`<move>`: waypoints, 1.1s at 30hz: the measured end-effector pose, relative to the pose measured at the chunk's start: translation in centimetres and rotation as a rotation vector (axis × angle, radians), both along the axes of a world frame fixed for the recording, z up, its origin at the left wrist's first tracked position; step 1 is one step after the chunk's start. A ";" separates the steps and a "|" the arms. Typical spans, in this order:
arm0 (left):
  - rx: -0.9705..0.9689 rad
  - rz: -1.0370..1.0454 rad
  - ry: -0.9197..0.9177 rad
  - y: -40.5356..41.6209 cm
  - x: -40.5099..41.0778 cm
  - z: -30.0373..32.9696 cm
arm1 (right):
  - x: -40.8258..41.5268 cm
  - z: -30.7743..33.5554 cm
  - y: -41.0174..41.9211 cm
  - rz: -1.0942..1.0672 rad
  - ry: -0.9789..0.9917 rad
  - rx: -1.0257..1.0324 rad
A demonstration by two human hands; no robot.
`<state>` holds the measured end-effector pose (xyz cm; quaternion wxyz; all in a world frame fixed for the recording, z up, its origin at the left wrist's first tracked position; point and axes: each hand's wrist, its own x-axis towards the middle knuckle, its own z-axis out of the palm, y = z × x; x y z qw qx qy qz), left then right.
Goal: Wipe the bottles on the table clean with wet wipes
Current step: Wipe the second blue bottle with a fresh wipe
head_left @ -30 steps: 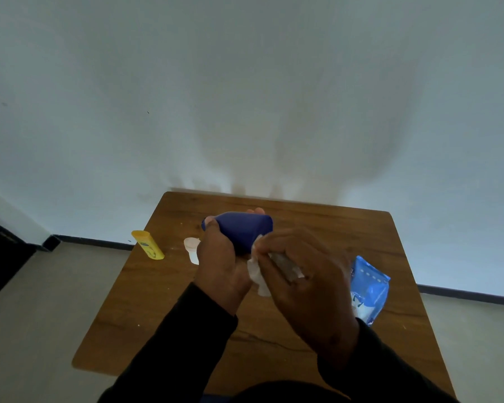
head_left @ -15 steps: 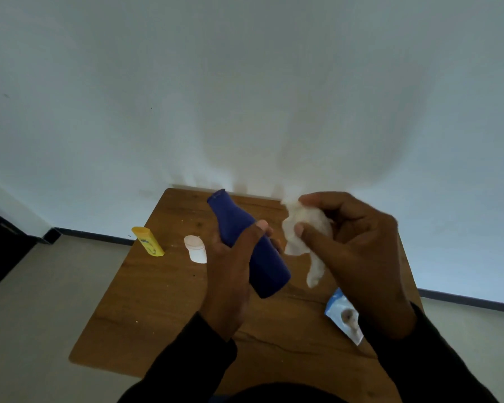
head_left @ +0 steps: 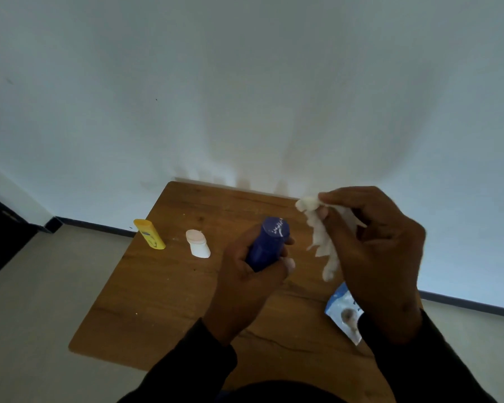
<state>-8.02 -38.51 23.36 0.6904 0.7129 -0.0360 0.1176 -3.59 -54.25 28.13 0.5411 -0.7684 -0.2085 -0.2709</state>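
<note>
Blue bottle [head_left: 266, 245]: up off the worktop [head_left: 169, 292], clamped in the left hand [head_left: 245, 283], cap end tipped away toward the wall, fingers wrapped round its lower body.
Wet wipe [head_left: 322, 237]: crumpled and dangling, pinched in the right hand [head_left: 376, 257] between thumb and fingertips; it hangs just beside the bottle, not touching it.
Hands: apart, a clear gap between bottle and wipe, each one closed on its own thing.
Yellow bottle [head_left: 149, 234]: standing at the far left edge of the worktop, nobody near it.
White bottle [head_left: 198, 243]: pinkish cap, standing a little right of the yellow one, also untouched.
Wipe packet [head_left: 344, 312]: blue and white, lying at the right side, partly hidden under the right wrist.
Progress: I'd say early to middle. Only the blue bottle is in hand, and whether it is clean I cannot tell from where I stand.
Left to do: by the look of it, finish or set down the blue one, then the yellow and the white, two bottles waiting.
</note>
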 end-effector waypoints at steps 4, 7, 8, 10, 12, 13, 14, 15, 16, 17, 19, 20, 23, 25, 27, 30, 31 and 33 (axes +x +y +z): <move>0.164 0.046 -0.019 0.7 0.3 -0.3 | -1.1 0.3 -0.4 0.113 0.027 -0.024; 0.250 0.060 -0.054 1.3 0.7 -0.2 | -2.0 1.0 -0.5 0.239 0.068 -0.013; 0.280 0.055 -0.071 1.6 0.8 -0.2 | -2.3 1.4 -0.7 0.269 0.075 -0.024; 0.319 0.016 -0.111 1.9 1.0 0.0 | -2.9 2.0 -0.7 0.327 0.098 -0.054; 0.326 -0.046 -0.137 1.9 1.0 0.1 | -3.1 2.2 -0.3 0.347 0.118 -0.096; 0.330 -0.069 -0.148 1.7 0.9 0.2 | -3.0 2.1 0.0 0.317 0.104 -0.122; 0.340 -0.082 -0.162 1.5 0.8 0.3 | -2.7 2.0 0.3 0.272 0.083 -0.140; 0.353 -0.087 -0.174 1.4 0.7 0.3 | -2.4 1.8 0.5 0.221 0.062 -0.146; 0.374 -0.085 -0.184 1.4 0.7 0.2 | -2.1 1.7 0.5 0.172 0.045 -0.142; 0.390 -0.075 -0.183 1.4 0.6 0.2 | -1.8 1.7 0.3 0.133 0.037 -0.127; 0.404 -0.049 -0.180 1.8 0.6 0.1 | -1.8 2.1 -0.4 0.110 0.061 -0.065; 0.406 -0.039 -0.182 1.9 0.6 0.0 | -2.0 2.4 -0.7 0.133 0.084 -0.028; 0.358 -0.062 -0.193 1.8 0.4 0.2 | -3.1 2.9 -0.4 0.283 0.155 0.008; 0.346 -0.065 -0.205 1.5 0.4 0.3 | -3.0 2.5 0.6 0.310 0.191 -0.007; 0.360 -0.066 -0.207 1.5 0.5 0.3 | -2.3 1.9 1.1 0.231 0.200 0.036; 0.434 -0.025 -0.187 1.9 0.6 0.0 | -1.6 1.8 0.4 0.145 0.188 0.071; 0.431 -0.026 -0.188 2.0 0.6 0.0 | -1.8 2.0 0.0 0.177 0.191 0.071; 0.393 -0.037 -0.203 2.1 0.7 0.1 | -2.5 2.5 -0.1 0.284 0.191 0.028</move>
